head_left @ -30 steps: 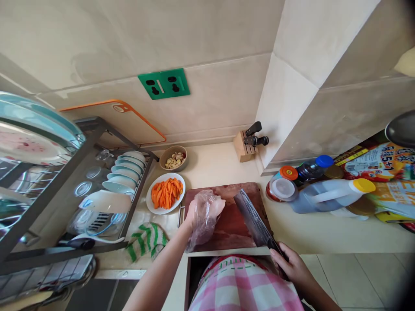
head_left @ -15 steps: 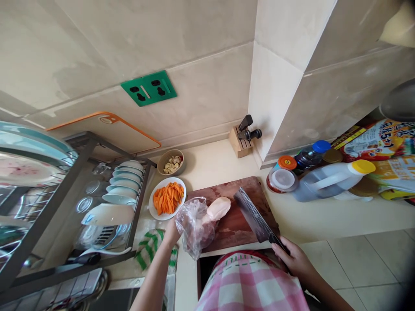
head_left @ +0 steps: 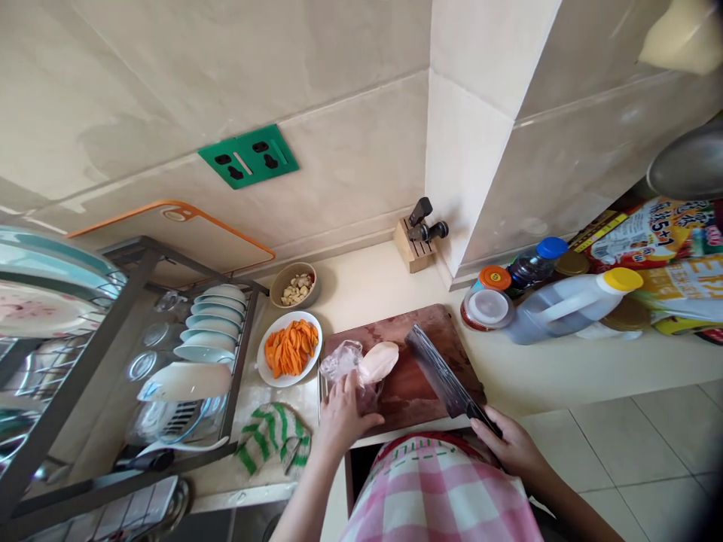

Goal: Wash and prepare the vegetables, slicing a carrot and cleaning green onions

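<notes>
My right hand (head_left: pixel 508 440) is closed round the black handle of a cleaver (head_left: pixel 437 369), whose broad dark blade lies over the right part of a reddish wooden cutting board (head_left: pixel 407 406). A pale pink piece of raw meat (head_left: pixel 379 362), resembling chicken breast, is on the board, left of the blade. Beside it lies a crumpled clear plastic bag (head_left: pixel 343 358). Over the bag's near part rests my left hand (head_left: pixel 346 410), fingers spread and thumb pointing right. What lies under the palm is partly hidden.
Left of the board are a plate of sliced carrots (head_left: pixel 291 348), a bowl of garlic (head_left: pixel 297 289) and a green-striped cloth (head_left: pixel 274 436). A dish rack (head_left: pixel 240 369) stands further left. A knife block (head_left: pixel 415 245) is at the wall; jars and a yellow-capped jug (head_left: pixel 556 309) are right.
My left hand has moved right from the bag's left edge to over its near part, and its fingers have spread. The bag lies flatter. The cleaver is nearly still.
</notes>
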`<action>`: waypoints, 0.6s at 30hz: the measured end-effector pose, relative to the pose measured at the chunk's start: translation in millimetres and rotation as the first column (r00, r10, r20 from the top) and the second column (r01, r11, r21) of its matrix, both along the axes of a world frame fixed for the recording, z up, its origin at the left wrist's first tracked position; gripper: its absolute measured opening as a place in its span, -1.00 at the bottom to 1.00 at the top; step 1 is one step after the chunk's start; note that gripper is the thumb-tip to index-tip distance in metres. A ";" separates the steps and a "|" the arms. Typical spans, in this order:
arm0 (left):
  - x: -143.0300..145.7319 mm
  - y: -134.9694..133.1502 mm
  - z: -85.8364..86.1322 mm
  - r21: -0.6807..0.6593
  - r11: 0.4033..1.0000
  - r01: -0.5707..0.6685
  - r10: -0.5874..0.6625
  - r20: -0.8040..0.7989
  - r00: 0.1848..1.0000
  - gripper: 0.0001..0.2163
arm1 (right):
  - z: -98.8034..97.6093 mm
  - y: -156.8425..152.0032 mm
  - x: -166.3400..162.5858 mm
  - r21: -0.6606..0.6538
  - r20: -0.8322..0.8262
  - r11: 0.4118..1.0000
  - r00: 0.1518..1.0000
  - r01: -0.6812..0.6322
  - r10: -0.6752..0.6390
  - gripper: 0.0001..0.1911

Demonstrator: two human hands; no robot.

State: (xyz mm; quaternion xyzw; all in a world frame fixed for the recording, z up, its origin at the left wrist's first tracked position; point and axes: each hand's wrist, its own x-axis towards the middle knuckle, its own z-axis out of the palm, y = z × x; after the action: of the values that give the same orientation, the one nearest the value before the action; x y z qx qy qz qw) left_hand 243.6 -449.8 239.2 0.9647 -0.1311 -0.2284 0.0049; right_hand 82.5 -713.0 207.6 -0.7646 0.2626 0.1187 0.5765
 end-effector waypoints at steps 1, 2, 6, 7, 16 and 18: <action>-2.5 -3.3 -8.4 0.005 1.000 -0.001 0.001 0.051 0.999 -0.23 | 0.3 -1.0 -0.5 0.003 -0.005 1.000 1.000 -0.014 0.014 -0.61; -2.4 -4.7 -14.4 0.000 1.000 -0.008 0.008 0.082 0.997 -0.28 | 0.6 -2.4 -1.2 0.005 -0.017 1.000 0.999 -0.029 0.029 -0.60; 19.3 5.8 -15.9 -0.184 0.977 -0.111 0.108 -0.025 0.994 -0.52 | 4.5 -11.4 -4.2 0.006 -0.020 0.994 0.993 -0.112 0.112 -0.62; 26.5 10.6 -12.6 -0.274 0.947 -0.166 0.142 -0.104 0.984 -0.57 | 6.5 -13.8 -4.1 0.001 -0.007 0.990 0.990 -0.139 0.139 -0.63; 37.1 21.5 3.0 -0.466 0.300 -0.832 0.092 -0.854 0.511 -0.63 | 18.8 -10.8 8.5 -0.232 0.073 0.881 0.895 -0.413 0.439 -0.66; 37.3 22.9 4.4 -0.451 0.258 -0.854 0.132 -0.860 0.494 -0.62 | 21.4 -10.8 9.3 -0.263 0.061 0.839 0.860 -0.476 0.507 -0.63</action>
State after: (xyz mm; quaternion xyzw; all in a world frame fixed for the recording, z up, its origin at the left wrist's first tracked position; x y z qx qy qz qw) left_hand 280.9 -427.0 243.6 0.6414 0.1325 -0.4430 0.6122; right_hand 91.8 -723.8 229.0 -0.8760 0.0319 0.1809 0.4459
